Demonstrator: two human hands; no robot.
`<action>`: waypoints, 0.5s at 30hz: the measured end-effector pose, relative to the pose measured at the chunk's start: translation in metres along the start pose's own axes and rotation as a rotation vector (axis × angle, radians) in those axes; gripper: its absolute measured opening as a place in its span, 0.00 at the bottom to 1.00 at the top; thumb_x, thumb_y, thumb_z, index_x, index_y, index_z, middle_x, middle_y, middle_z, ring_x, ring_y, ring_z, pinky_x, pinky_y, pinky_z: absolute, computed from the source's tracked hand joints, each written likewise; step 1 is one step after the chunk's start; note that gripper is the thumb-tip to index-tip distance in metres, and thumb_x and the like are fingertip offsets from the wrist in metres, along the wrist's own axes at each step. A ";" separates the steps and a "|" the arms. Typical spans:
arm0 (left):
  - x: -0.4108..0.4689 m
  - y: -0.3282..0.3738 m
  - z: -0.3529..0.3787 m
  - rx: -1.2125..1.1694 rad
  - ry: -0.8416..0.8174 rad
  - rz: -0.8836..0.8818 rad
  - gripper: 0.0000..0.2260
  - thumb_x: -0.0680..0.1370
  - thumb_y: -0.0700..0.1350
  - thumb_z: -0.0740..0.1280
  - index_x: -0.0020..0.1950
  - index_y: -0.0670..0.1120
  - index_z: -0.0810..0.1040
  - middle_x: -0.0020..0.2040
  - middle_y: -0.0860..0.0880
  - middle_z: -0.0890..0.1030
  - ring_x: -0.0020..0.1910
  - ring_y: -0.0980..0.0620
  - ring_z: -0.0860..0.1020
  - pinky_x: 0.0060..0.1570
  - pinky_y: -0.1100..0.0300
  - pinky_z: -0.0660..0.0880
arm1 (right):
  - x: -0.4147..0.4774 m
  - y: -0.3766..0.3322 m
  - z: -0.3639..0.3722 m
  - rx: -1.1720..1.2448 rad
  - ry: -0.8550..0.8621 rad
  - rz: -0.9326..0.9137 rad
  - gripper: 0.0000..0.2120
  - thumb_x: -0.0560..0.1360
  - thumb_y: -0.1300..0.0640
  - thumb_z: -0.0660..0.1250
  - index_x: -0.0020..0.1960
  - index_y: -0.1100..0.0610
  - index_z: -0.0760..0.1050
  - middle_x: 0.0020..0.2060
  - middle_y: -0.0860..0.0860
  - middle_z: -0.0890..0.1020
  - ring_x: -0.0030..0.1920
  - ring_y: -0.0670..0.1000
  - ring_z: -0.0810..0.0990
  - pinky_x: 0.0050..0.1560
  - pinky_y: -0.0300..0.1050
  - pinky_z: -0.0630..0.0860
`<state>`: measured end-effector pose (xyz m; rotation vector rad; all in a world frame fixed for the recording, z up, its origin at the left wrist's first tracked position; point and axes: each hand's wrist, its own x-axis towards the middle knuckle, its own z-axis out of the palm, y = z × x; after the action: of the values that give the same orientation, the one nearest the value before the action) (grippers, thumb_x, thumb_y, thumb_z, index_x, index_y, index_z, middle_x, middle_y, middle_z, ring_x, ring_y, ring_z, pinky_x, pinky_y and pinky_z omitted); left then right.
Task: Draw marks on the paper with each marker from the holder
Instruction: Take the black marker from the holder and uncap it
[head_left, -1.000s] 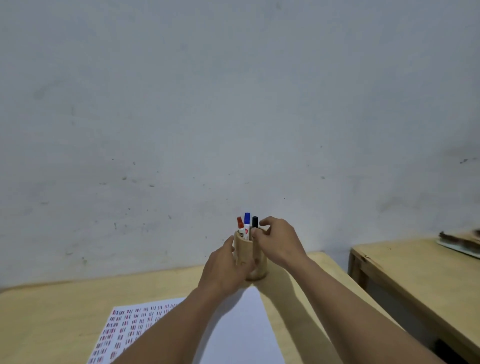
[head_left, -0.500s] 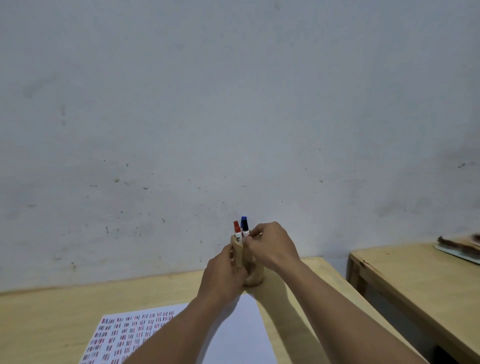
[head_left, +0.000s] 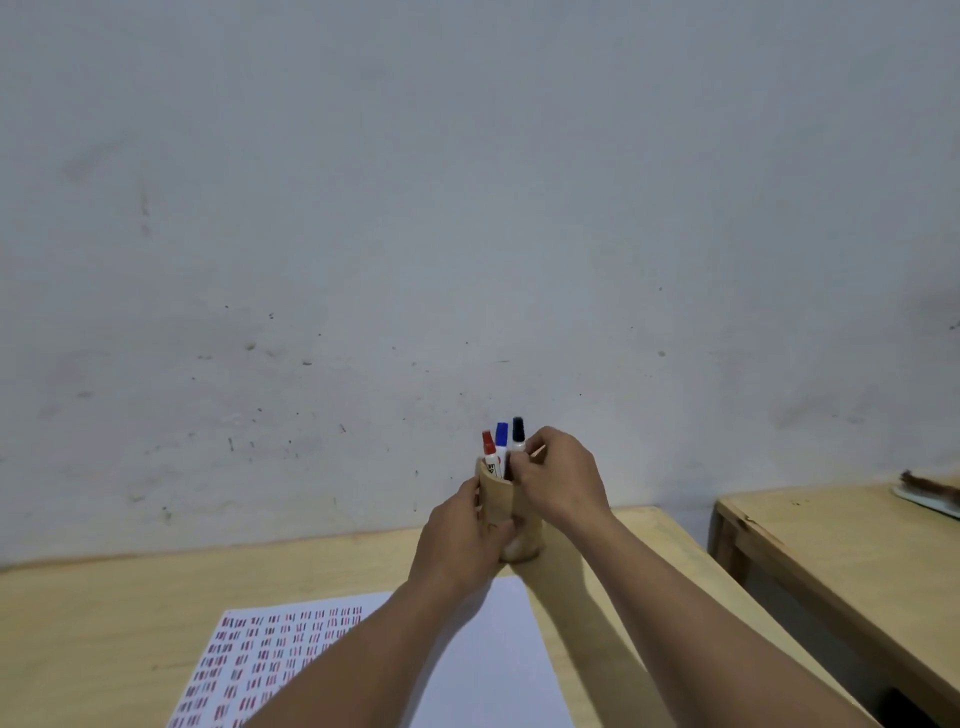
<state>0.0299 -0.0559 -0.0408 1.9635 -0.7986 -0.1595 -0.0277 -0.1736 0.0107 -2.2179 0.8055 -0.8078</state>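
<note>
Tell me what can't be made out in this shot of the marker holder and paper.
Head view only:
- Holder: its lower front, hidden behind the left hand.
- Black marker: its barrel, covered by the right hand.
- Paper: near end cut off by the bottom edge; forearms cover the middle.
- Marks: too small to read.

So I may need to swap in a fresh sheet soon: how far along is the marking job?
Done: the paper already carries many rows of small marks on its left part, while its right part is blank. In hand: the left hand steadies the wooden holder, and the right hand pinches the black marker, which stands higher than the red marker and blue marker. Left: marking with it.
</note>
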 end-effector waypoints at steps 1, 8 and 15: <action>-0.001 0.001 0.000 -0.011 0.001 -0.003 0.14 0.75 0.48 0.69 0.60 0.55 0.75 0.48 0.60 0.80 0.46 0.62 0.79 0.39 0.69 0.74 | -0.002 -0.001 -0.003 0.015 0.014 -0.007 0.06 0.80 0.51 0.65 0.50 0.53 0.77 0.46 0.50 0.83 0.43 0.50 0.80 0.42 0.46 0.77; -0.012 0.017 -0.004 0.028 -0.020 -0.009 0.20 0.77 0.50 0.69 0.68 0.52 0.72 0.60 0.51 0.82 0.55 0.51 0.80 0.52 0.57 0.78 | -0.017 -0.015 -0.033 0.221 0.083 -0.079 0.06 0.81 0.50 0.57 0.52 0.52 0.68 0.38 0.53 0.84 0.39 0.56 0.84 0.43 0.58 0.82; -0.032 0.027 -0.031 0.129 0.023 -0.021 0.31 0.78 0.51 0.69 0.78 0.46 0.61 0.72 0.44 0.74 0.69 0.44 0.73 0.64 0.51 0.73 | -0.042 -0.050 -0.059 0.200 0.117 -0.216 0.08 0.84 0.49 0.56 0.59 0.51 0.67 0.41 0.50 0.82 0.40 0.55 0.84 0.45 0.59 0.82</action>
<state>0.0053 -0.0224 -0.0095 2.0921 -0.7901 -0.0995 -0.0795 -0.1338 0.0690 -2.1165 0.5182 -1.0812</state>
